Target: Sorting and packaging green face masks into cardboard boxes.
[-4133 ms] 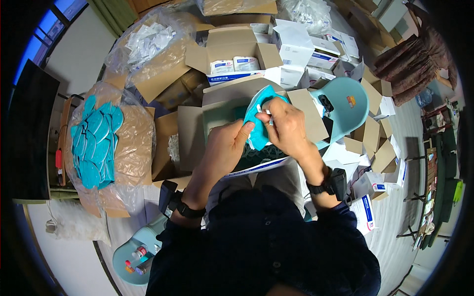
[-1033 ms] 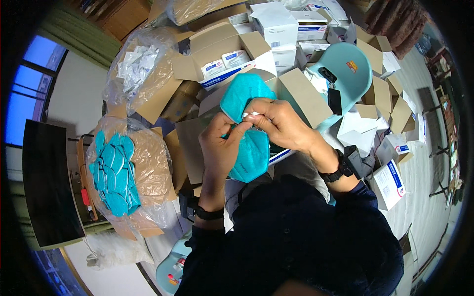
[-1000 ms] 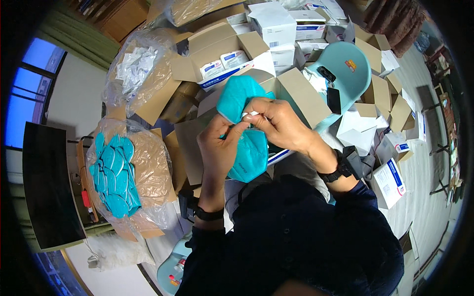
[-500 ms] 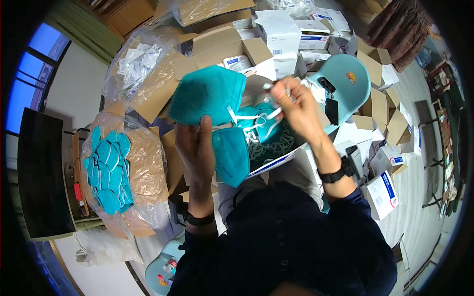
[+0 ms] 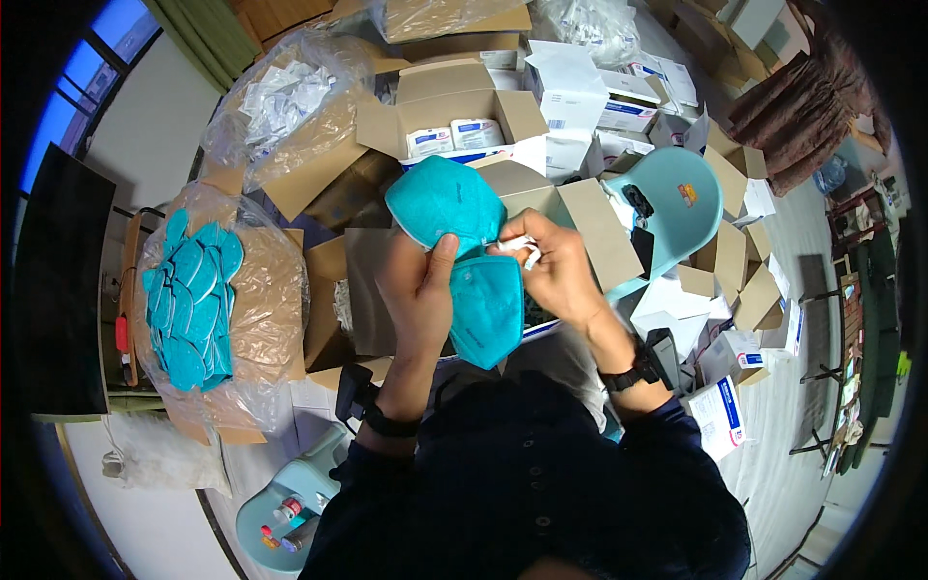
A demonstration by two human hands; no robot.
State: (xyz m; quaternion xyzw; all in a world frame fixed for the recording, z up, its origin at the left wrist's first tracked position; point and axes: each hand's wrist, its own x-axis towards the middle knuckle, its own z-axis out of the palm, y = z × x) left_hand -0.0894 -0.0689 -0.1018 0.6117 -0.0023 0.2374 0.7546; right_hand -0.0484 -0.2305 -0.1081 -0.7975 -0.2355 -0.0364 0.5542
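Observation:
My left hand (image 5: 422, 288) is closed on the lower edge of a teal face mask (image 5: 445, 203), thumb on the near side. A second teal face mask (image 5: 486, 311) hangs just below, against the thumb; whether the same fingers grip it too, I cannot tell. Bunched white elastic straps (image 5: 522, 249) are pinched in my right hand (image 5: 559, 269), close to where the two masks meet. Both masks are above an open cardboard box, and they mostly hide its contents.
On the left, a plastic-lined box (image 5: 266, 319) carries a heap of teal masks (image 5: 196, 309). An open carton (image 5: 445, 87) with white packets stands ahead. To the right are a light blue plastic chair (image 5: 691, 217) and several white boxes (image 5: 715, 416). Another blue chair (image 5: 253, 512) holds bottles.
My right hand has come down and inward with the straps, close to the masks. Both masks have shifted right, and the upper one is lower and turned. The head view has moved somewhat.

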